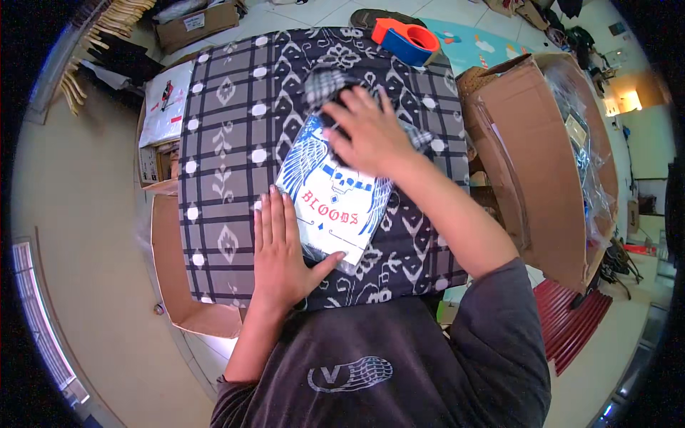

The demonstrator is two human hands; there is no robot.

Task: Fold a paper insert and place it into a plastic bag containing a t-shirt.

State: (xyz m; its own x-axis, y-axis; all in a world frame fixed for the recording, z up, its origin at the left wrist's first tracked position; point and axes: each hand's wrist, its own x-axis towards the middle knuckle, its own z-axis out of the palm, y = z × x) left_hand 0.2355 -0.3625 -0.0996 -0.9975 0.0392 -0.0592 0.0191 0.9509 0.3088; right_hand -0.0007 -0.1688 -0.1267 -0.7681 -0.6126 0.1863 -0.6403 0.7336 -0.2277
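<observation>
A white printed plastic package with a blue winged skull and red lettering lies tilted on a table covered in dark patterned cloth. My left hand rests flat along its lower left edge, the thumb spread over the bottom edge. Over the package's upper part is my right hand, fingers spread and slightly blurred. Beneath and beyond those fingers lies a crumpled black-and-white checked cloth; whether the fingers pinch it cannot be told.
An orange and blue tape dispenser sits at the table's far right edge. On the right stands a large cardboard box holding clear plastic packages. Another package lies on a box at the left, above an open cardboard box.
</observation>
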